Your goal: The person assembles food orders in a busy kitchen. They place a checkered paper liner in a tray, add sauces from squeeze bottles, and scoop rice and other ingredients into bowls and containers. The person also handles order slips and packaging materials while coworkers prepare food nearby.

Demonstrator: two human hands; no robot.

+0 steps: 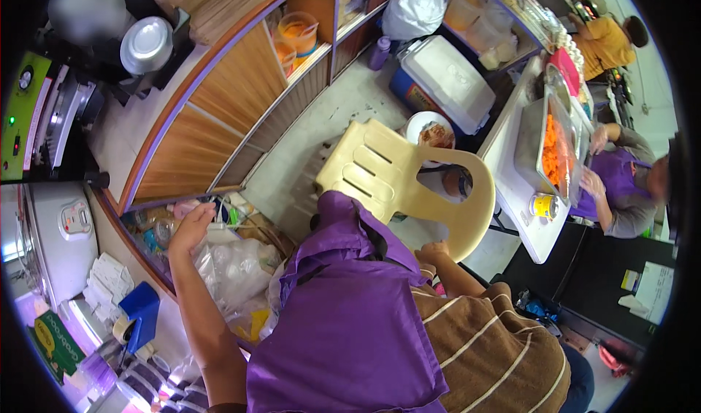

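My left hand (192,228) reaches over a low open shelf, its fingers stretched out and holding nothing that I can see. Below it lie clear plastic bags (237,267), with small packets and jars (162,230) beside them. My right hand (434,252) is curled closed next to the backrest of a cream plastic chair (409,172); whether it touches the chair, or has anything inside it, is hidden. A purple apron (343,325) covers my front and its upper part overlaps the chair seat.
Wooden cabinets (208,121) curve along the left. Past the chair stand a white bucket (418,126) and a cooler box (447,77). At right, a gloved co-worker (621,186) handles a metal tray (533,139) of orange pieces on a white table (537,241).
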